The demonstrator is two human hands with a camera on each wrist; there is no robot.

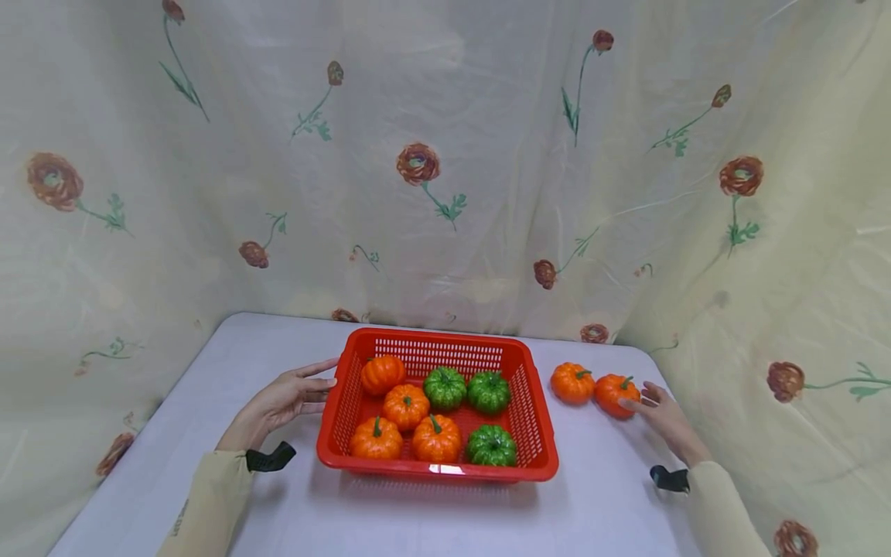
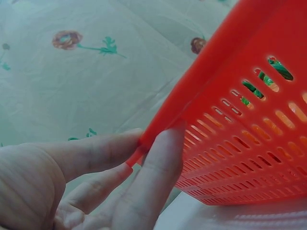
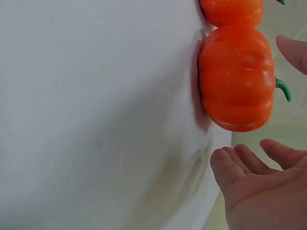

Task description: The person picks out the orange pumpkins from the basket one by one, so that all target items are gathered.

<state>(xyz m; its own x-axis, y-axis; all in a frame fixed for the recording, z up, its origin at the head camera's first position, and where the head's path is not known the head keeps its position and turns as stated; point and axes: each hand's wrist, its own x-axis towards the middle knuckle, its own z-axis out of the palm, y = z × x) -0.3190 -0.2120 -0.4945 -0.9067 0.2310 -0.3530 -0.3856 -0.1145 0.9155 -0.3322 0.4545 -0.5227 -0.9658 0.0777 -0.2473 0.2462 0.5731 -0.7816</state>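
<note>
At the left side of a red plastic basket (image 1: 435, 473), my left hand (image 1: 281, 402) pinches the rim (image 2: 192, 91) between thumb and fingers. Several orange toy pumpkins (image 1: 436, 439) and three green ones (image 1: 490, 393) sit inside the basket. Two more orange pumpkins lie side by side on the table to its right. Beside the outer pumpkin (image 3: 237, 79) is my right hand (image 1: 664, 422), its thumb and fingers spread on either side. In the right wrist view, gaps show between that pumpkin and the fingers. The other pumpkin (image 1: 572, 384) sits nearer the basket.
A white-covered table (image 1: 592, 503) carries everything. Its back and right edges meet a pale curtain (image 1: 480, 100) printed with red flowers. Black straps (image 1: 271, 458) circle both wrists.
</note>
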